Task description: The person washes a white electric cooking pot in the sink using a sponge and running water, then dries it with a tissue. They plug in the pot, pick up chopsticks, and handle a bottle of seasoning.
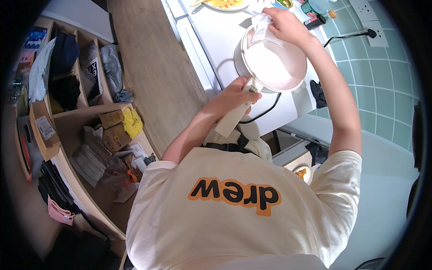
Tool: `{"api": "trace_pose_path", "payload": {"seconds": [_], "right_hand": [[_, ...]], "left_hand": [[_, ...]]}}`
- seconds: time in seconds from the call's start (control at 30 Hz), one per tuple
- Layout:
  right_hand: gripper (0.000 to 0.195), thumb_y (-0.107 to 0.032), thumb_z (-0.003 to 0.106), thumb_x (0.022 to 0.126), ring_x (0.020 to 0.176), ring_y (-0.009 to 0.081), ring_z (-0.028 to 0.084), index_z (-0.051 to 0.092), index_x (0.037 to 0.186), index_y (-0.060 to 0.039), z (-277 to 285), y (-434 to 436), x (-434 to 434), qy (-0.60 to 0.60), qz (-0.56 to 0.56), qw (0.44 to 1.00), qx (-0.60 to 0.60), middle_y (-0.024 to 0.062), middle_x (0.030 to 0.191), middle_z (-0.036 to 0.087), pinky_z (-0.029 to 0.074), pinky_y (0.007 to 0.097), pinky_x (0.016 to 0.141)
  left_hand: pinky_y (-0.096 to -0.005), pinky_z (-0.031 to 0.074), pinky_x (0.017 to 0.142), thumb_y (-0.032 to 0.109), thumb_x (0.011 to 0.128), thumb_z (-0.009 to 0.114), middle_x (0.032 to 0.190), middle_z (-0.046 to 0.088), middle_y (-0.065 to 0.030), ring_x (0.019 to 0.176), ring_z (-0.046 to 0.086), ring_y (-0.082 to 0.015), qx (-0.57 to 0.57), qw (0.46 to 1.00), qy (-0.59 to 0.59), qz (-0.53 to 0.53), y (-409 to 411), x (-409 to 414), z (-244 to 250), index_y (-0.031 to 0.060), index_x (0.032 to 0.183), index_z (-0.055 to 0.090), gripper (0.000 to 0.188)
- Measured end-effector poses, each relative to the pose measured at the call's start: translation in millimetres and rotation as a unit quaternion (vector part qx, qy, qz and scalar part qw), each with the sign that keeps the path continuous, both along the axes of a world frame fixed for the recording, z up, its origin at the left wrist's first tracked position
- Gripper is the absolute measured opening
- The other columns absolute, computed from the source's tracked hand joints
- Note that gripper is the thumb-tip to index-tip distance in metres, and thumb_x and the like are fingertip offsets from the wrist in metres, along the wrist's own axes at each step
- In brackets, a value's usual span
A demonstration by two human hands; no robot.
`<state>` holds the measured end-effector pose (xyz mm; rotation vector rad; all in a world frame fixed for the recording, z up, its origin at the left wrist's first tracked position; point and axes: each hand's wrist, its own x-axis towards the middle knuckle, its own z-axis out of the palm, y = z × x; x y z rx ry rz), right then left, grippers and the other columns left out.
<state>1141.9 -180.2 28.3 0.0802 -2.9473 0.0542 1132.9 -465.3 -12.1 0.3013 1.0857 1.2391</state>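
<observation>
A white long-handled cooking pot (270, 64) is held tilted over the white countertop (216, 37), its opening facing up towards me. My left hand (236, 94) grips its handle (233, 116), which bears small printed writing. With my right hand (287, 27) I pinch a crumpled white tissue (261, 23) against the far rim. Part of the tissue hangs inside the pot. The pot's inside is bright and pale, so fine detail there is washed out.
At the counter's far end are a plate of food (226, 4), a small bowl (282, 3) and a dark bottle (315, 22). A black plug (371, 33) sits in the wall socket. Open shelving (91, 108) with boxes and bags stands left. Below right is a food dish (302, 172).
</observation>
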Motion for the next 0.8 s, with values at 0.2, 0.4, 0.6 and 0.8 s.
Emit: {"api": "trace_pose_path", "payload": {"seconds": [0.2,0.4,0.6,0.8], "right_hand": [[0.029,-0.016,0.066,0.077,0.076,0.0370,0.065,0.058,0.097,0.0024,-2.8,22.1,77.1,-0.005,-0.228,0.972,-0.055,0.0202,0.080,0.065,0.051,0.0410,0.069],[0.027,-0.021,0.077,0.075,0.057,0.0177,0.057,0.061,0.083,0.0001,8.7,-54.4,150.9,0.016,-0.403,0.893,-0.200,0.0082,0.064,0.058,0.048,0.0298,0.058],[0.024,-0.006,0.079,0.069,0.058,0.0111,0.055,0.069,0.090,-0.0023,36.0,-129.9,162.1,0.005,-0.300,0.883,-0.361,0.0050,0.065,0.057,0.047,0.0252,0.057],[0.019,-0.003,0.068,0.075,0.076,0.0220,0.066,0.069,0.094,0.0020,21.0,-96.7,130.5,0.056,-0.306,0.943,-0.122,0.0154,0.080,0.064,0.054,0.0326,0.071]], "left_hand": [[-0.0284,0.043,0.050,0.019,0.080,0.071,0.080,0.056,-0.0055,0.057,0.053,-0.0112,-0.032,0.999,0.027,-0.013,2.2,0.2,1.7,0.0005,0.118,0.046,0.049],[-0.0296,0.044,0.047,0.020,0.079,0.072,0.079,0.056,-0.0074,0.054,0.053,-0.0126,-0.003,0.999,0.038,-0.016,4.9,-0.9,-7.5,-0.0032,0.115,0.045,0.050],[-0.0294,0.045,0.047,0.007,0.080,0.068,0.080,0.057,-0.0087,0.054,0.056,-0.0149,0.022,0.996,0.079,-0.035,8.2,-1.8,-8.1,-0.0050,0.118,0.043,0.047],[-0.0293,0.046,0.048,-0.001,0.076,0.068,0.080,0.058,-0.0077,0.054,0.057,-0.0153,0.052,0.976,0.200,-0.064,1.8,8.6,9.8,-0.0054,0.116,0.042,0.048]]}}
